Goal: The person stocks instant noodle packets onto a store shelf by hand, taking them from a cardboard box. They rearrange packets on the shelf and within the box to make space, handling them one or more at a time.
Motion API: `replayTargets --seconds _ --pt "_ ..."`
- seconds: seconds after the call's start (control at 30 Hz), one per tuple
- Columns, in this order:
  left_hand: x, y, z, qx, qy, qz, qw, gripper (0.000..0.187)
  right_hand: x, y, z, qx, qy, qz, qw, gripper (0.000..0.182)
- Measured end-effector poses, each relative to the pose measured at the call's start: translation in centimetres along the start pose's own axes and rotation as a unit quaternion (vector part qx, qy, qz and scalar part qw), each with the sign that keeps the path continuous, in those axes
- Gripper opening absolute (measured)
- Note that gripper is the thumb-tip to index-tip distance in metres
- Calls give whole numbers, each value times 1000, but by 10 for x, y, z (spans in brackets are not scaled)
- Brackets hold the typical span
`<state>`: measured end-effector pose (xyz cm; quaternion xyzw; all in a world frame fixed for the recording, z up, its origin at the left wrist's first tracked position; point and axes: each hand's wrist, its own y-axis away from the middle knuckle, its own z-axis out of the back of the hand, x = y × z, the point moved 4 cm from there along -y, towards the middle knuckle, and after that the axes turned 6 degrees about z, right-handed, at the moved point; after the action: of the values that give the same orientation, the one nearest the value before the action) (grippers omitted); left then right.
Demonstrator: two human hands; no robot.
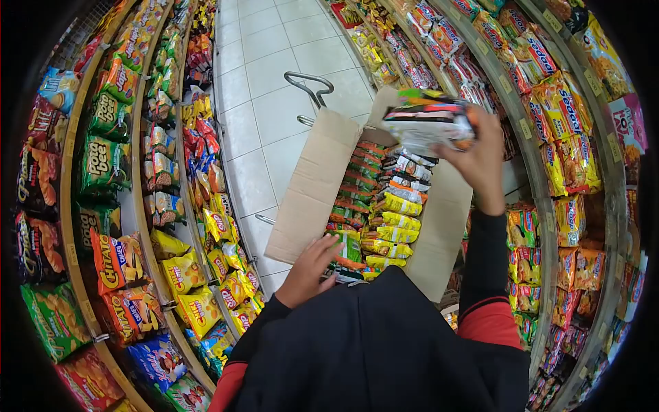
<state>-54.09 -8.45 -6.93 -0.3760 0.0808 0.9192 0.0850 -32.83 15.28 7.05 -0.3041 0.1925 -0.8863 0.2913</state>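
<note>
An open cardboard box [312,178] stands in the middle of the aisle, filled with rows of small packets [392,213] in yellow, green-red and black-white wrappers. Above its far right corner, my right hand [478,147] grips a bundle of packets [429,122] with black, white and orange print, tilted and slightly blurred. My left hand [312,269] rests at the near left edge of the box, its fingers apart over a green packet [350,244]. Whether those fingers hold a packet is hard to make out.
Snack shelves with chip bags [125,261] line the left side. On the right, curved shelves carry red and yellow packs [566,110]. A bent metal handle [310,84] shows behind the box, over the white tiled floor [250,41].
</note>
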Motion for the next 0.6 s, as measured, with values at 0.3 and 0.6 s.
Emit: replayTargets --seconds 0.3,0.6 --pt "5 -65 13 195 787 98 577 63 85 73 -6 181 -56 250 950 46" --pt "15 -72 -15 120 765 147 616 51 72 146 -27 270 -226 37 935 68"
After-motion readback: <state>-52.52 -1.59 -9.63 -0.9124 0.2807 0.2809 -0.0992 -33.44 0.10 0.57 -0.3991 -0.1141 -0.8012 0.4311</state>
